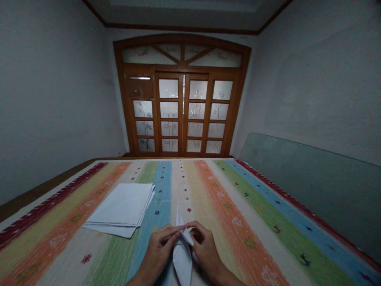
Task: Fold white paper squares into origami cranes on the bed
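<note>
Pinching a folded white paper (182, 258) from both sides, the left hand (157, 248) and right hand (205, 248) hold it with their fingers (198, 228) closed narrowly on its upper part, one paper tip rising past them. A stack of paper (120, 208) lies left of the fingers on a striped cloth (262, 238).

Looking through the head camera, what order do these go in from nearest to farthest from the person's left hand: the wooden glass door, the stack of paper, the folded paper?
1. Folded white paper: touching the left hand, at its right.
2. Stack of white paper sheets: ahead and to the left.
3. Glass-paned wooden door: far ahead, across the room.
</note>
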The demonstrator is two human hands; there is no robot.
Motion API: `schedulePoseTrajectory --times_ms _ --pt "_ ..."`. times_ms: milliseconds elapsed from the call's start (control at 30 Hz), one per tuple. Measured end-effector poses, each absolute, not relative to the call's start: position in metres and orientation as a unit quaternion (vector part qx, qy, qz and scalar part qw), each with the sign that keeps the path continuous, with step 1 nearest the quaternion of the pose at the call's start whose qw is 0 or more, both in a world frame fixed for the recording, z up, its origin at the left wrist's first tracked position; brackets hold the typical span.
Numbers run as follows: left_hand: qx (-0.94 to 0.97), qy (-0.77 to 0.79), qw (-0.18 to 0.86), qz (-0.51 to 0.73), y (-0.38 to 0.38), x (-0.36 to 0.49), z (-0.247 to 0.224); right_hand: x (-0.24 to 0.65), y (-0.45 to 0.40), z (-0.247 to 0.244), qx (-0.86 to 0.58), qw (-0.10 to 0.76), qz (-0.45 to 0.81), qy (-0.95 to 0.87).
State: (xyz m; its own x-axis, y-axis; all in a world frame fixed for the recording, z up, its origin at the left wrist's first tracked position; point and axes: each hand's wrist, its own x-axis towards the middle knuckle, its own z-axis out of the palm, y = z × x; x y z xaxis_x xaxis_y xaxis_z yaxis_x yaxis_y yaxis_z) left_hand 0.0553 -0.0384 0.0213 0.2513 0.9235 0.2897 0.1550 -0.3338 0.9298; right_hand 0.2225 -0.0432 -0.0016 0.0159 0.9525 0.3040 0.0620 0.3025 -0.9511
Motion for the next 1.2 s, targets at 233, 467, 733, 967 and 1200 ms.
schedulePoseTrajectory --times_ms 233,467,733,967,1200 --pt "0.657 0.403 0.424 0.475 -0.038 0.056 0.014 0.222 -0.045 0.003 -0.425 0.558 0.395 -0.593" --pt "0.634 0.402 0.432 0.500 -0.039 0.059 0.011 0.221 -0.042 -0.006 -0.432 0.580 0.411 -0.555" --pt "0.650 0.404 0.401 0.504 -0.039 0.056 0.008 0.223 -0.041 -0.005 -0.430 0.582 0.425 -0.544" --pt "0.669 0.413 0.364 0.499 -0.040 0.053 0.009 0.222 -0.045 -0.005 -0.436 0.568 0.385 -0.582" --pt "0.704 0.387 0.381 0.457 -0.042 0.051 0.016 0.223 -0.047 -0.004 -0.424 0.572 0.387 -0.587"
